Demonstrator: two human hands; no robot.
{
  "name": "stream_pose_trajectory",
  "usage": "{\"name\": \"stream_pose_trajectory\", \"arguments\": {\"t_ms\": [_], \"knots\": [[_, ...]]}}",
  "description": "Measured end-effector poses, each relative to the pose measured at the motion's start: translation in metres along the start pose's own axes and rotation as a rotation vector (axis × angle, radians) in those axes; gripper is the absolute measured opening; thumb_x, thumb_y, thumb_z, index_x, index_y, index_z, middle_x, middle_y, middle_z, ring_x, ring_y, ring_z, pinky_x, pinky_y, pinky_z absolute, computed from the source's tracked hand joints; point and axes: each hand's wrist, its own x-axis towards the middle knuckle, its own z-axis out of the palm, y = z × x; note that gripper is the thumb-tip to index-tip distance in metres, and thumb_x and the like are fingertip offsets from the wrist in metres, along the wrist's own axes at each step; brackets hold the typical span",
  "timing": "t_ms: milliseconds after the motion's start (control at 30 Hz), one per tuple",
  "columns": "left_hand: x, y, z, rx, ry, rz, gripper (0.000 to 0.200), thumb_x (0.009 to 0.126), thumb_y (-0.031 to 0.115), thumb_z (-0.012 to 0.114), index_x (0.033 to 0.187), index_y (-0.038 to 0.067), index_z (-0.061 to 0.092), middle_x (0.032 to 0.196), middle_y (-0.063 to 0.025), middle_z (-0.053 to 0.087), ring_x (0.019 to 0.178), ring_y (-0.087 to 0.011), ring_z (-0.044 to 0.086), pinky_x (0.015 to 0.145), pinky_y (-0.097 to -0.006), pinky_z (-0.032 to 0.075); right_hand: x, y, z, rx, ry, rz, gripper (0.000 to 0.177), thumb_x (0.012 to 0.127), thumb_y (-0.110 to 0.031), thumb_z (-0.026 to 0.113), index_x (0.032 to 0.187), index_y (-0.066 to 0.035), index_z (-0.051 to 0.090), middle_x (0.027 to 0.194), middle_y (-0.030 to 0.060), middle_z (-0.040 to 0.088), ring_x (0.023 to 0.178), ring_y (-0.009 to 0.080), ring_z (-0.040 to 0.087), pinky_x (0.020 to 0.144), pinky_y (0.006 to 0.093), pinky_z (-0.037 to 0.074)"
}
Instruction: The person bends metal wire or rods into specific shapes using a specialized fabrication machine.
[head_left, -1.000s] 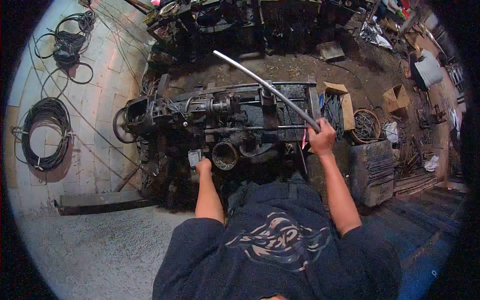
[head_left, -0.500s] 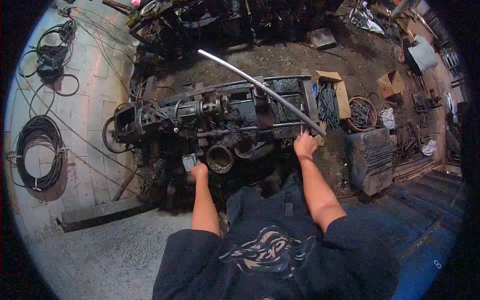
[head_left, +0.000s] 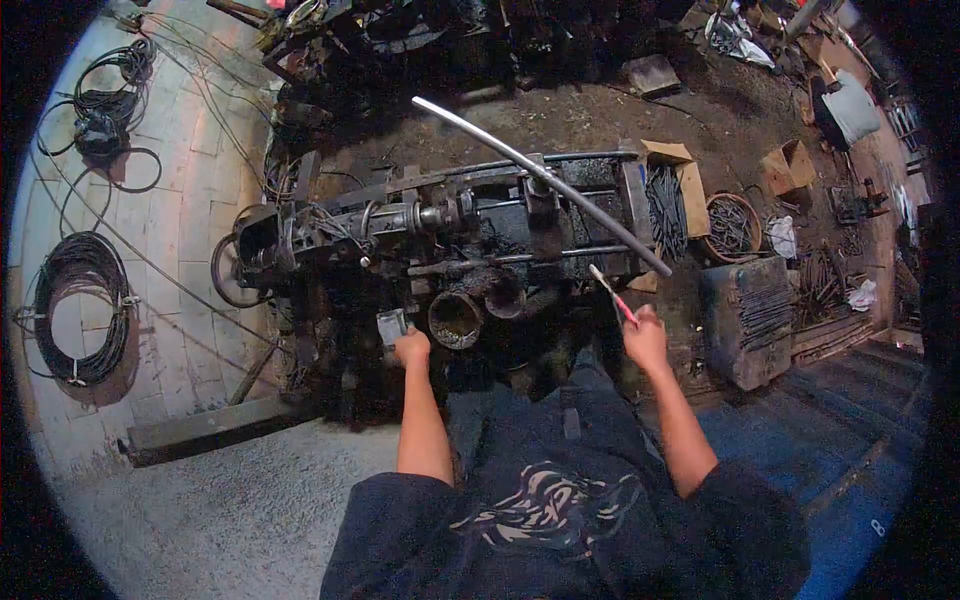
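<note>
My left hand (head_left: pixel 412 347) is closed on a small pale, box-like container (head_left: pixel 391 327), left of a round metal cup (head_left: pixel 455 320) filled with bits. My right hand (head_left: pixel 645 338) grips the red handle of a thin brush (head_left: pixel 613 293), its pale tip pointing up and left. A long metal rod (head_left: pixel 540 172) slants across the greasy machine (head_left: pixel 400 218), its lower end above my right hand. The rod and the brush are apart.
Right of the machine are a cardboard box of dark rods (head_left: pixel 694 200), a round basket of metal pieces (head_left: pixel 757 235) and a dark metal block (head_left: pixel 715 325). Coiled cable (head_left: pixel 45 325) hangs at the left. A long beam (head_left: pixel 215 428) lies at lower left.
My right hand has moved down and right, away from the machine, and the brush now shows clearly. The whole scene has shifted slightly right in view. My left hand still holds the container.
</note>
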Motion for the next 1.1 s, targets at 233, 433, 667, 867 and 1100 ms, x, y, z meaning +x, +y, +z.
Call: {"name": "stream_pose_trajectory", "arguments": {"t_ms": [233,433,667,867,1100], "knots": [[-0.001,0.001,-0.007,0.129,0.001,0.126,0.052,0.094,0.039,0.047,0.101,-0.009,0.063,0.100,-0.0281,0.064,0.093,-0.0426,0.063,0.081,-0.0478,0.049,0.014,-0.147,0.040,1.153,-0.650,0.226,0.038,0.096,-0.044,0.046,0.075,-0.013,0.041,0.058,-0.0050,0.035,0.048,0.0084,0.036,0.044,0.0271,0.030],[0.016,-0.012,-0.002,0.021,-0.071,-0.030,0.051,0.089,0.044,0.058,0.083,-0.007,0.063,0.066,-0.0175,0.062,0.055,-0.0308,0.061,0.044,-0.0454,0.046,0.092,-0.235,0.155,0.905,-0.347,0.303,0.053,0.097,-0.047,0.040,0.085,0.000,0.061,0.068,0.0139,0.058,0.065,0.0305,0.058,0.062,0.0415,0.045],[0.017,-0.025,0.003,-0.056,-0.090,0.123,0.052,0.094,0.041,0.048,0.080,-0.006,0.066,0.077,-0.0242,0.065,0.074,-0.0389,0.065,0.067,-0.0462,0.049,0.081,-0.207,0.164,0.734,-0.309,0.185,0.050,0.099,-0.037,0.034,0.094,0.004,0.063,0.095,0.0264,0.064,0.094,0.0453,0.058,0.084,0.0487,0.043],[0.007,-0.026,0.004,-0.145,-0.093,0.169,0.053,0.096,0.039,0.046,0.075,-0.006,0.064,0.074,-0.0243,0.063,0.071,-0.0403,0.060,0.063,-0.0500,0.042,0.090,-0.250,0.144,0.645,-0.284,0.189,0.047,0.098,-0.034,0.034,0.096,0.002,0.063,0.097,0.0282,0.063,0.097,0.0474,0.057,0.084,0.0513,0.043],[-0.005,-0.012,-0.006,0.006,-0.053,0.120,0.054,0.097,0.041,0.045,0.075,-0.006,0.061,0.070,-0.0226,0.060,0.064,-0.0387,0.054,0.063,-0.0515,0.040,0.082,-0.237,0.127,0.566,-0.357,0.156,0.051,0.099,-0.038,0.033,0.094,0.004,0.063,0.099,0.0302,0.062,0.100,0.0488,0.055,0.083,0.0531,0.042]]}}
